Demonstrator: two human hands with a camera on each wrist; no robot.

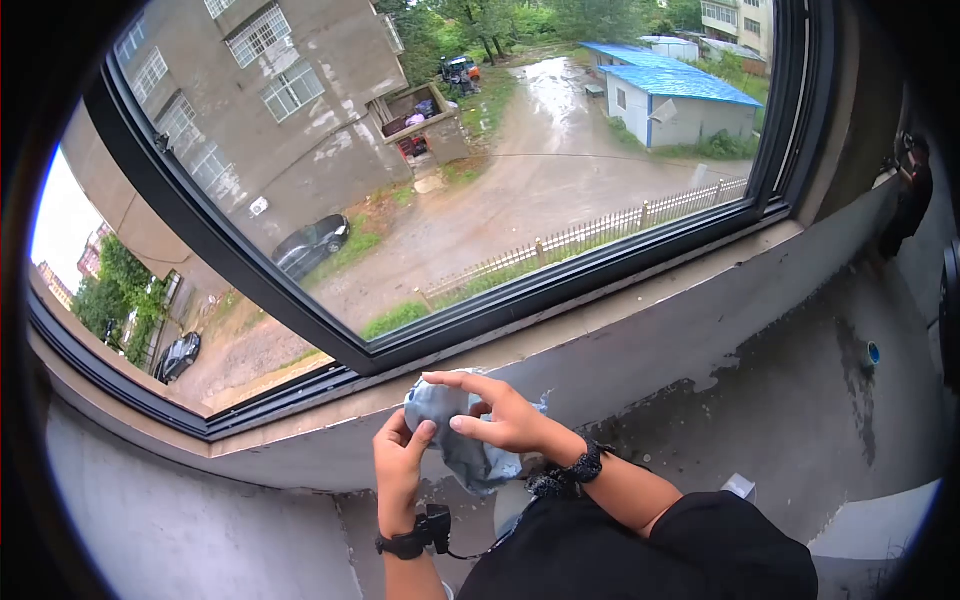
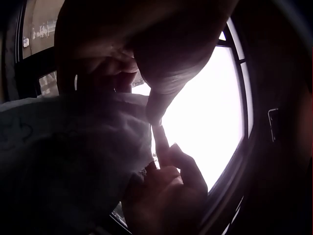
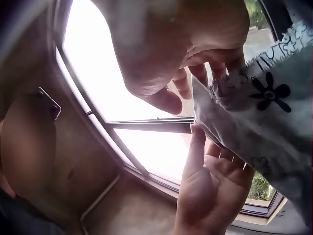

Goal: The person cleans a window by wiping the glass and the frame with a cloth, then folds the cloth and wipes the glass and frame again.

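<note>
A pale blue-grey cloth (image 1: 467,440) with frayed edges hangs in front of me, below the window sill. Dark flower prints show on the cloth (image 3: 274,132) in the right wrist view. My left hand (image 1: 399,462) pinches its left edge, thumb on the near side and fingers behind. Over the cloth's upper part, my right hand (image 1: 507,415) has its index finger stretched along the top edge and its thumb held apart. From the right wrist, the right hand's (image 3: 186,54) fingertips reach the cloth's edge. The left wrist view is dark, the cloth (image 2: 73,147) backlit.
A dark-framed window (image 1: 560,285) stands ahead, above a narrow sill (image 1: 600,325). Bare grey wall runs beneath it. A small blue-rimmed round object (image 1: 873,353) is on the floor at right, and another person (image 1: 908,195) is at the far right.
</note>
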